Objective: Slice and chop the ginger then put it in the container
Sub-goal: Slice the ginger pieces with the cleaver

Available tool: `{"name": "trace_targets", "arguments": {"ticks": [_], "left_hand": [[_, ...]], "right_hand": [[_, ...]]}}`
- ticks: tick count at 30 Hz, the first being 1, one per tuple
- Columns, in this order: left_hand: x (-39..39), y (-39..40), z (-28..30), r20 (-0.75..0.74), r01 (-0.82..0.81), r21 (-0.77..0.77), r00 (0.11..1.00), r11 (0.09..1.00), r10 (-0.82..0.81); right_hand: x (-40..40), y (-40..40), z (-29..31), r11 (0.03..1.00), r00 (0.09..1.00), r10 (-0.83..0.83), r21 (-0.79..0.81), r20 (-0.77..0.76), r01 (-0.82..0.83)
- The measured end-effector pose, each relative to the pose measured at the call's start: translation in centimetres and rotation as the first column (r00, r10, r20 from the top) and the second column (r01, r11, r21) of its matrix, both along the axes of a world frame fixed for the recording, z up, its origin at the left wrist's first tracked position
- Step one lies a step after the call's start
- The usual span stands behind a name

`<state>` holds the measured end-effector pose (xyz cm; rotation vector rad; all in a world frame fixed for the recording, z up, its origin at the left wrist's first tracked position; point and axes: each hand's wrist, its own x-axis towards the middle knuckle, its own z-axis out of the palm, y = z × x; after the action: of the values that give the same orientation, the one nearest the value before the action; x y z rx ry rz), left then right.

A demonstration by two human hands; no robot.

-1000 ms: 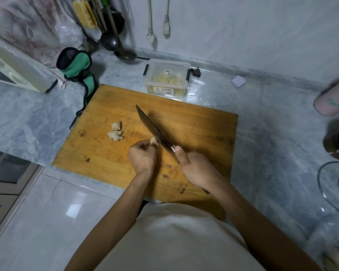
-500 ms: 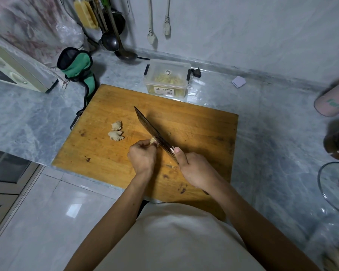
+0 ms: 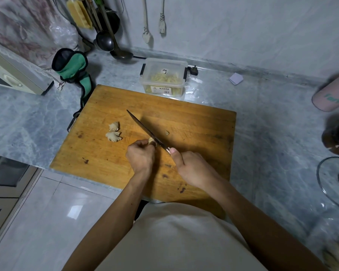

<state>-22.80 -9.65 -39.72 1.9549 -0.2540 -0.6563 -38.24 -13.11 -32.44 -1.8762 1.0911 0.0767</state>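
On the wooden cutting board [image 3: 194, 118], my left hand [image 3: 141, 157] pinches a small ginger piece [image 3: 151, 141] against the wood. My right hand [image 3: 192, 169] grips the knife [image 3: 145, 130] by its handle, thumb along the blade's base; the blade rests right beside the held ginger. A small cut-off bit [image 3: 167, 133] lies just right of the blade. Two uncut ginger knobs [image 3: 114, 132] sit to the left. The clear plastic container [image 3: 163, 78], holding chopped ginger, stands behind the board.
A green and black pouch [image 3: 72, 67] lies at the board's far left corner. Ladles [image 3: 110, 42] hang by the wall. A pink can [image 3: 333, 94], a dark jar [image 3: 337, 137] and a glass lid [image 3: 335, 180] stand at the right.
The knife has cut through the held ginger; a small bit now lies to the right of the blade. Both hands stay in nearly the same place.
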Motion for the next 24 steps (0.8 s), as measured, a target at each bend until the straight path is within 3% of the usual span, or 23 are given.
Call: {"name": "trace_targets", "arguments": {"ticks": [15,24], "left_hand": [[0.2,-0.1,0.0,-0.011,0.021,-0.001,1.0,1.0,-0.021],[0.6,0.2,0.1,0.031,0.054,0.0,0.998,0.999,-0.054]], "right_hand": [[2.1,0.2,-0.6,0.999,0.995,-0.032,0.041,-0.095,0.036],[2.4,1.4,-0.9,0.999,0.997,-0.03,-0.028,-0.07,0.028]]}}
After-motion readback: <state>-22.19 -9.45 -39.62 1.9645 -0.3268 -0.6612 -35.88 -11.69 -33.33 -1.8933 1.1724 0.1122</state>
